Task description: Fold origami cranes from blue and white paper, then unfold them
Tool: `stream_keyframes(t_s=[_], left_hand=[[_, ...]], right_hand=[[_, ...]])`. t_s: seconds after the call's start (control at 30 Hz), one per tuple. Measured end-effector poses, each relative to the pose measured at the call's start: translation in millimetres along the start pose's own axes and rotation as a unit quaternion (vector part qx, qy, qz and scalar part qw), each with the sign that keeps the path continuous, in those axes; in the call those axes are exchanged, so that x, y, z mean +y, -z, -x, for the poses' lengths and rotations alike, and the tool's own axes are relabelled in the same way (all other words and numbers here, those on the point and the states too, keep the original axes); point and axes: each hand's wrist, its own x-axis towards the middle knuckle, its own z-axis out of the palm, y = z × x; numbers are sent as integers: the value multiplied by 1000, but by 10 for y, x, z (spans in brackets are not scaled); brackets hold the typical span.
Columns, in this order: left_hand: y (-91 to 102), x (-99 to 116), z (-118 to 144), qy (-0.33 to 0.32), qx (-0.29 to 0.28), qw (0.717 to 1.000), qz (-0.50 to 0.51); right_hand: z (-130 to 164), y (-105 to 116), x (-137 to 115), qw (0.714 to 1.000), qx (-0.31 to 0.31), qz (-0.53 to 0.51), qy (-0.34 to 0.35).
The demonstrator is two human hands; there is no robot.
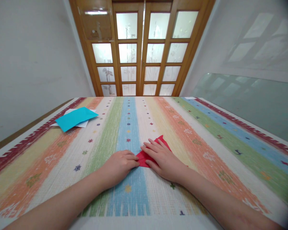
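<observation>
A folded piece of red paper (pixel 144 159) lies on the striped tablecloth in front of me. My right hand (pixel 160 158) rests flat over it with the fingers spread, covering much of its right side. One pointed corner of the paper sticks up past my fingertips. My left hand (pixel 123 164) is at the paper's left tip, its fingers curled together and pinching that corner against the cloth.
Cyan paper (pixel 76 118) lies on top of white paper (pixel 84 124) at the far left of the table. A striped tablecloth (pixel 108 140) covers the table. Beyond the far edge stand wooden doors (pixel 141 41) with glass panes; a glass panel (pixel 249 99) leans at the right.
</observation>
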Motion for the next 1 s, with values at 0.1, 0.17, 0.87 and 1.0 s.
stream_keyframes(t_s=[0.1, 0.17, 0.87, 1.0], left_hand=[[14, 9, 8, -7, -4, 1000, 2], [26, 25, 8, -10, -13, 1000, -3], [104, 145, -20, -14, -34, 999, 10], [119, 163, -22, -13, -35, 999, 20]], right_hand=[[1, -13, 6, 1000, -23, -8, 6], [1, -9, 1, 1000, -23, -12, 5], [-25, 22, -90, 999, 53, -7, 4], [-28, -2, -83, 998, 59, -12, 2]])
